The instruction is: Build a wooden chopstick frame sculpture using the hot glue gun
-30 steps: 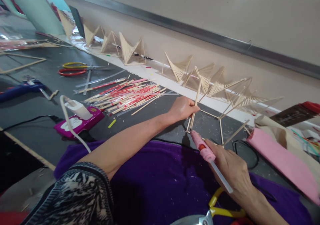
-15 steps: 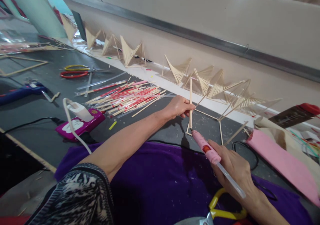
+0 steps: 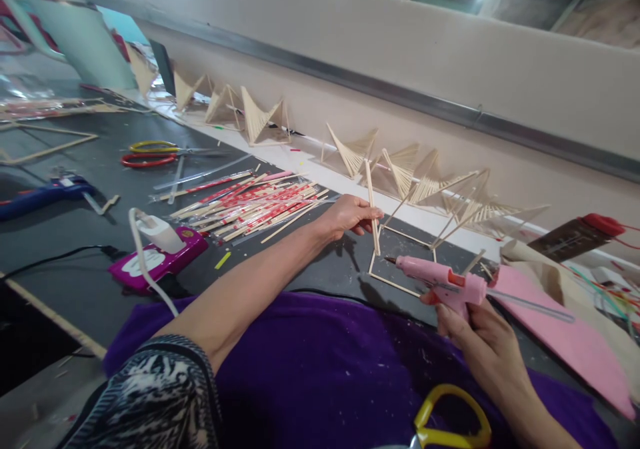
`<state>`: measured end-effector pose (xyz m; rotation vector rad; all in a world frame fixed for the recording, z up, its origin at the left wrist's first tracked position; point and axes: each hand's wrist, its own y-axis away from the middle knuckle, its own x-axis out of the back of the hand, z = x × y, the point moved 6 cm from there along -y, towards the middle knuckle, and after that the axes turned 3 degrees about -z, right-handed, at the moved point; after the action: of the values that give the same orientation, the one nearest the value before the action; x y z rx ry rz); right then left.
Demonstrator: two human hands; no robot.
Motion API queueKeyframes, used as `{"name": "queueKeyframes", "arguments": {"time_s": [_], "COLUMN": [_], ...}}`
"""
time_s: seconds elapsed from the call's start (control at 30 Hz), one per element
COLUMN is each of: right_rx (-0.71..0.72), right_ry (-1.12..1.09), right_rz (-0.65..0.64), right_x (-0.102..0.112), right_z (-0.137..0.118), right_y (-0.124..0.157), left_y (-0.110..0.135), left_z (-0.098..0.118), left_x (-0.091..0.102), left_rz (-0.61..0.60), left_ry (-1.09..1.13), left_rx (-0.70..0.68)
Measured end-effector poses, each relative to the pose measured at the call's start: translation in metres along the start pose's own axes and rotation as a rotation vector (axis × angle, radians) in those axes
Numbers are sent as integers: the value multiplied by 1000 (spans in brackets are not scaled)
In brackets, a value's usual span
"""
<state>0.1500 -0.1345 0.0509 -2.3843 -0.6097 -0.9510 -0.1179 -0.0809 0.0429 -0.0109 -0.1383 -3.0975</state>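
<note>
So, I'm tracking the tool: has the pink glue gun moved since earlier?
Yes: the pink glue gun has shifted rightward, farther from the magenta box.

Left sleeve (image 3: 155, 392): loose, ends around the elbow, black/white blotchy print. Cuff band (image 3: 193, 352): dark, with fine pale stripes and darker edging. Left forearm (image 3: 260, 289) and left hand (image 3: 350, 216) bare below it; right forearm (image 3: 537, 409) and right hand (image 3: 483, 336) bare too, as far as visible

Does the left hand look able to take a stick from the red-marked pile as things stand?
Probably not easily: the left hand holds pale sticks, so it seems occupied. The way looks free; the red-marked pile lies close by, with nothing visible between.
</note>
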Motion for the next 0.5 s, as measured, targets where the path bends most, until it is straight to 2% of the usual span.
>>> {"name": "queueKeyframes", "arguments": {"time_s": [0.27,0.5], "right_rx": [-144,-242], "right_ry": [-182,-402], "right_rz": [-41,-73], "right_x": [-6,-12], "right_z": [3,8], "right_y": [3,2], "left_y": [1,-1], "left_z": [-5,-6], "left_x": [-14,-14], "left_rz": [-92,-108], "left_ry": [92,168], "left_rx": [38,32]}}
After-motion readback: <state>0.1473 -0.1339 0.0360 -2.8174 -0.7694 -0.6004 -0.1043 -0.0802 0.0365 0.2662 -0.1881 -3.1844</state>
